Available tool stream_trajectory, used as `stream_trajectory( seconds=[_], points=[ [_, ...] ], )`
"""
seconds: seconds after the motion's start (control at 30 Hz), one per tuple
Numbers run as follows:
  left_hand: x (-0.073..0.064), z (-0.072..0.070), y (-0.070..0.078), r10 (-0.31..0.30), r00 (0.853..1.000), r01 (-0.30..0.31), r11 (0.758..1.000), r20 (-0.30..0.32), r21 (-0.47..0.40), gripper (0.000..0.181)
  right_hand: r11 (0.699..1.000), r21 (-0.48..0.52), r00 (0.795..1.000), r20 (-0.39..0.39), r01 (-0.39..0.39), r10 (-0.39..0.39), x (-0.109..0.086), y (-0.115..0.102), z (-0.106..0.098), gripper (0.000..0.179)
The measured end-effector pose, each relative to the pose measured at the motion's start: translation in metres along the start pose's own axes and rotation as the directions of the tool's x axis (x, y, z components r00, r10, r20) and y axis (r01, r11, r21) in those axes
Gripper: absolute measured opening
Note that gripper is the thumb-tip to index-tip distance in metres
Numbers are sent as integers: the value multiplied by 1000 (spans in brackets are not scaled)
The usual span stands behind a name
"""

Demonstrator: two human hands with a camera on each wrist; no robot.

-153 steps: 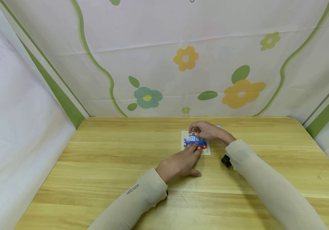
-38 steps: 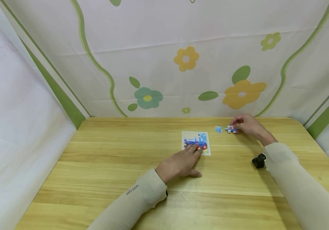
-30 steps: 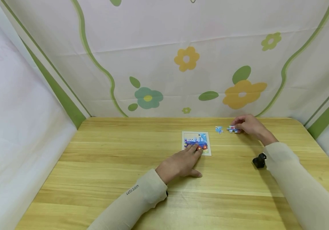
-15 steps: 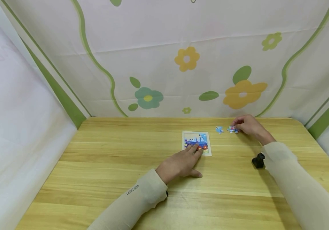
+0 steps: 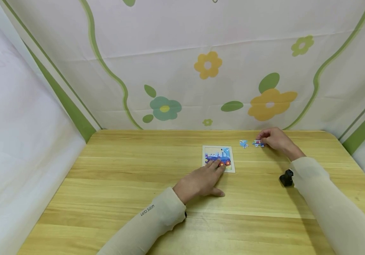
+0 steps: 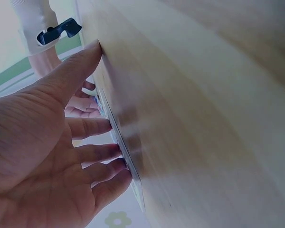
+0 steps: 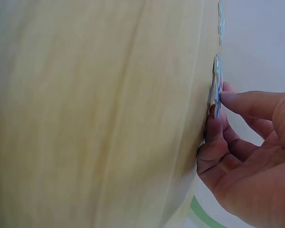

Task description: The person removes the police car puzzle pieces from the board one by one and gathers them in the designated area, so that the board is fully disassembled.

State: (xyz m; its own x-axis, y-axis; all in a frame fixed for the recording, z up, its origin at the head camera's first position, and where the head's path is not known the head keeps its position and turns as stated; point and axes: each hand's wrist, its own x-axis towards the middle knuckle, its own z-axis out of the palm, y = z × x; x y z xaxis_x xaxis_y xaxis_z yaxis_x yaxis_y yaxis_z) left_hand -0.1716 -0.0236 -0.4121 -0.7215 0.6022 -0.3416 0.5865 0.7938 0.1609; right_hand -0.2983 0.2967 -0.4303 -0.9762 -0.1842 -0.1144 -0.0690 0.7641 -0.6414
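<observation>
A small square jigsaw puzzle (image 5: 232,166) with a blue cartoon vehicle lies flat on the table, its upper left part a pale patch without picture. My left hand (image 5: 200,182) rests its straight fingertips on the puzzle's lower edge, thumb spread on the wood; the left wrist view shows the hand (image 6: 52,147) with fingertips along the board's edge (image 6: 128,159). My right hand (image 5: 276,138) pinches a colourful puzzle piece (image 5: 258,143) between thumb and fingers, close over the table. In the right wrist view the piece (image 7: 218,71) looks layered.
A loose light-blue puzzle piece (image 5: 243,143) lies between the board and my right hand. The wooden table (image 5: 121,177) ends at a white curtain (image 5: 169,53) with printed flowers. A black wrist camera (image 5: 286,178) hangs under my right sleeve.
My right hand has moved from above the puzzle to the loose pieces at its right, where it turns a piece slightly. The red and yellow part over the vehicle's eyes is gone. My left hand stays put.
</observation>
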Motion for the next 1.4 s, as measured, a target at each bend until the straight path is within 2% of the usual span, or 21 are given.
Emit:
stream_trajectory(
  seconds=[0.3,0.67,1.07,1.2,1.4],
  points=[
    [1,1,-1,5,1000,-5,1000,-2,-1,91,1000,12,1000,4,1,-1,2,4,-1,19],
    [0,0,-1,7,1000,-7,1000,3,-9,91,999,35,998,61,14,-17,0,1,-3,22],
    [1,0,-1,7,1000,-7,1000,10,-16,91,999,43,997,80,20,-23,0,1,-4,22],
    [0,0,-1,4,1000,-4,1000,6,-11,91,998,5,996,62,59,-59,-1,-6,-2,20],
    [-1,-2,1,-3,1000,3,1000,-2,-5,93,989,-56,991,21,136,-135,-2,-28,4,19]
  ],
)
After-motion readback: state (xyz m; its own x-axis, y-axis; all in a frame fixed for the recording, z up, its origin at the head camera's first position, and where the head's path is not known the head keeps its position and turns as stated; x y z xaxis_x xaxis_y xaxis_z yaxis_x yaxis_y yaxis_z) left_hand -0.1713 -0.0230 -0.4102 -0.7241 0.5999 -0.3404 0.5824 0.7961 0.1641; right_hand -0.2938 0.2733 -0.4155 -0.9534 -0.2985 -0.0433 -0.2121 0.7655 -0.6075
